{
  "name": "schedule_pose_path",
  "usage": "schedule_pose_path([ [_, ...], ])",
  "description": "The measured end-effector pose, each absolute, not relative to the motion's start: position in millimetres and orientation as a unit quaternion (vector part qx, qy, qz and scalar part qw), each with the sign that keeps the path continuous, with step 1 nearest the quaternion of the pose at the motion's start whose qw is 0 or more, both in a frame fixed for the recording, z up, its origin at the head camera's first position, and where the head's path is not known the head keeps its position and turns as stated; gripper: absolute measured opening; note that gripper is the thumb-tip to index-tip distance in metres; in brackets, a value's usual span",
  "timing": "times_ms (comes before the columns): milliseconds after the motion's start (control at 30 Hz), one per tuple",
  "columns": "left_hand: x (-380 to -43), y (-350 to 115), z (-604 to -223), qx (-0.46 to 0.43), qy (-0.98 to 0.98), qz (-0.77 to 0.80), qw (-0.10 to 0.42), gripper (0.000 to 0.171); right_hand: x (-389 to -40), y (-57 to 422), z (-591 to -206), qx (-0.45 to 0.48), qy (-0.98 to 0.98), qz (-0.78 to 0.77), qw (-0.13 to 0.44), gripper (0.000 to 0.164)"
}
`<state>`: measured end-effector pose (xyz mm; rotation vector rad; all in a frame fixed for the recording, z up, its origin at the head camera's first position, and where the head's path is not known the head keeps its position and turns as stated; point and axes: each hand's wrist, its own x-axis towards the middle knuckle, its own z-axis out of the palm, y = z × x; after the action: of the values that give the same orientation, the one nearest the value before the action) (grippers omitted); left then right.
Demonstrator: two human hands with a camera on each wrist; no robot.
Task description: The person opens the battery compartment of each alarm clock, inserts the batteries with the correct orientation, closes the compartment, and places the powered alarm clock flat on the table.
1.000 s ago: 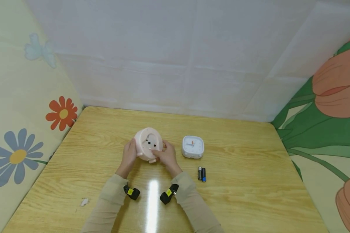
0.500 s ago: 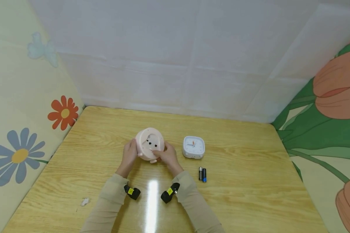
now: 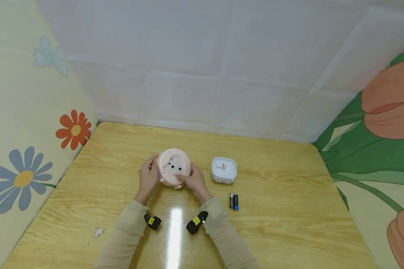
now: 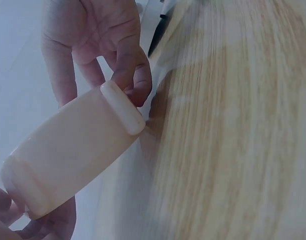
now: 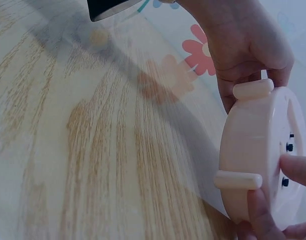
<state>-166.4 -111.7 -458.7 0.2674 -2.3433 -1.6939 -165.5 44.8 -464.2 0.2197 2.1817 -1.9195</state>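
A round pale pink clock (image 3: 165, 179) is held between both hands, its recessed back with several small black knobs facing the head camera. My left hand (image 3: 149, 175) grips its left side. On the opposite side my right hand (image 3: 194, 180) holds the rim, thumb pressed on the back near the knobs. Two stubby feet (image 5: 240, 180) stick out of the clock's edge in the right wrist view. The left wrist view shows the smooth side of the clock (image 4: 73, 145) above the table, with the right hand (image 4: 98, 40) at its far end.
To the right stands a white rounded-square clock (image 3: 223, 170), face up. In front of it lie two batteries, a dark one (image 3: 231, 200) and one with a blue end (image 3: 236, 202). A white scrap (image 3: 98, 232) is on the wooden table (image 3: 289, 209) at front left.
The pink clock has shifted slightly right, its back turned a little more to the head camera. My left-hand fingers have moved up and outward on its side; the right thumb stays on the back.
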Motion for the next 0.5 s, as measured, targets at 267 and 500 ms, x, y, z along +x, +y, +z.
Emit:
schedule_pose_path([
  [267, -167.5, -113.2, -460.0, 0.086, -0.811, -0.568, 0.115, 0.034, -166.2, 44.4, -464.8, 0.087, 0.731, -0.666, 0.121, 0.061],
  [500, -168.1, -113.8, -461.0, 0.093, -0.808, -0.570, 0.118, 0.030, -168.4, 44.9, -466.1, 0.104, 0.734, -0.659, 0.128, 0.061],
])
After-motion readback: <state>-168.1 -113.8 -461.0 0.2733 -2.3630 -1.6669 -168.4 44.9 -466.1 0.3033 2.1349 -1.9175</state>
